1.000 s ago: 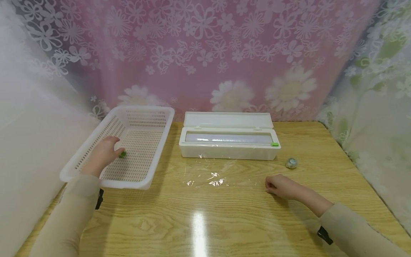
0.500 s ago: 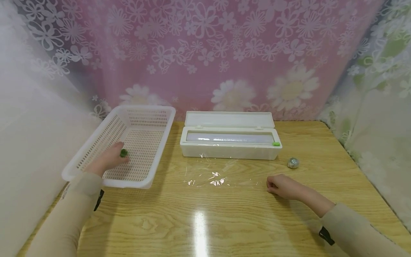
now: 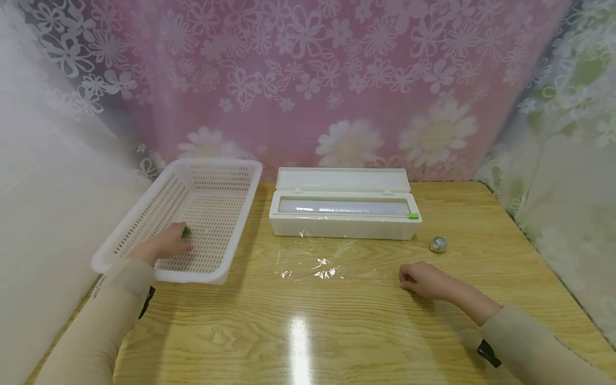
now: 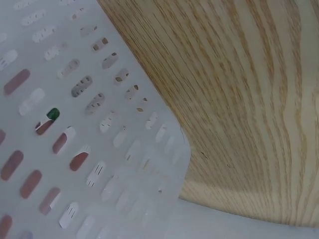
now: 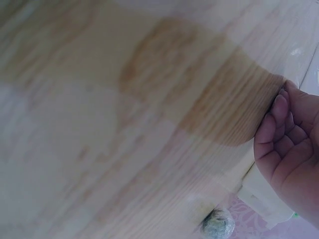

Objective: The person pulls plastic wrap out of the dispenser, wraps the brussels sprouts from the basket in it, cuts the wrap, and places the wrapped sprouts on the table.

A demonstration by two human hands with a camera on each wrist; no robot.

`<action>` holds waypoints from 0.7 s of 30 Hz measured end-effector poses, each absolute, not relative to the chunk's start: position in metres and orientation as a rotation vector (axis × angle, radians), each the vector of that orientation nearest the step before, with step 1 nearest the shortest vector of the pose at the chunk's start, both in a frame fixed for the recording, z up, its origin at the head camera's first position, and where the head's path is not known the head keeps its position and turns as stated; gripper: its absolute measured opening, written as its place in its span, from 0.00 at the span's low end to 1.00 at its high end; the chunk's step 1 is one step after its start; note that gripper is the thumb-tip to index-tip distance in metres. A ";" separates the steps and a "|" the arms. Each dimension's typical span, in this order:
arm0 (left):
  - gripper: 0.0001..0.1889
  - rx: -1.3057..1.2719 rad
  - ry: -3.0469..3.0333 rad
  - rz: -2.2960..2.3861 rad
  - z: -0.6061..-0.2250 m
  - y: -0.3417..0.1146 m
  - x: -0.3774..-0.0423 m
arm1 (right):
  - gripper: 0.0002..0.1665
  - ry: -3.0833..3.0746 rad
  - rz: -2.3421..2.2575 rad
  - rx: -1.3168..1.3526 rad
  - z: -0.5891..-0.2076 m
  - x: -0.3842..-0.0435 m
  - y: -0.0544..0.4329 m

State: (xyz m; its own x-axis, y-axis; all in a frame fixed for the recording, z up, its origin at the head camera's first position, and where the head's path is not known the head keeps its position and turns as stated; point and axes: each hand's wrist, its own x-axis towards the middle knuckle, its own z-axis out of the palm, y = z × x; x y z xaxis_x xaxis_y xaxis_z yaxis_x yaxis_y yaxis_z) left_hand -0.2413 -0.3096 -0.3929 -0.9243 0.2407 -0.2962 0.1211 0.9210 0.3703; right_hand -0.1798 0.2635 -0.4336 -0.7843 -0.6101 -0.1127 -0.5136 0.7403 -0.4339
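Note:
My left hand (image 3: 166, 243) is inside the white slotted basket (image 3: 239, 227), low over its floor. A small green item (image 3: 186, 232), mostly hidden, is at the fingers, which appear to grip it; its kind cannot be told. In the left wrist view the basket wall (image 4: 164, 199) hides nearly all of the hand, though some green shows through a slot. On the table, my right hand (image 3: 423, 280) pinches the right end of a clear sheet of cling film (image 3: 324, 270). The right wrist view shows its curled fingers (image 5: 281, 134) against the tabletop.
The film comes out of a white dispenser box (image 3: 344, 229) with its lid (image 3: 343, 179) raised and a green slider (image 3: 413, 216) at the right. A small film-wrapped ball (image 3: 438, 244) lies beyond my right hand. A floral curtain (image 3: 308, 80) hangs behind the table.
My left hand has turned and lowered around the green item, now covering more of it. My right hand stays in place at the film. Box and ball have not moved.

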 end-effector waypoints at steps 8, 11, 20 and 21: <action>0.25 0.351 2.890 0.405 -0.394 -0.310 -0.242 | 0.09 2.696 -0.564 -0.885 -0.434 -0.180 0.264; 0.18 0.389 2.927 0.397 -0.395 -0.310 -0.244 | 0.09 2.696 -0.569 -0.886 -0.433 -0.180 0.264; 0.07 0.512 2.938 0.367 -0.394 -0.311 -0.244 | 0.09 2.696 -0.571 -0.879 -0.434 -0.179 0.264; 0.07 0.516 2.937 0.359 -0.394 -0.310 -0.244 | 0.09 2.697 -0.570 -0.880 -0.434 -0.179 0.264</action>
State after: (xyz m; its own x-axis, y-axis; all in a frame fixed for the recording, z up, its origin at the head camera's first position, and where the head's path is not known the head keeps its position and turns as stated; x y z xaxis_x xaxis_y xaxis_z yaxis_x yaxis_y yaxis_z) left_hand -0.2438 -0.3105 -0.3937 -0.9318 0.3508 -0.0936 0.3178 0.9128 0.2565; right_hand -0.1793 0.2640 -0.4336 -0.7873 -0.6066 -0.1105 -0.5100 0.7413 -0.4362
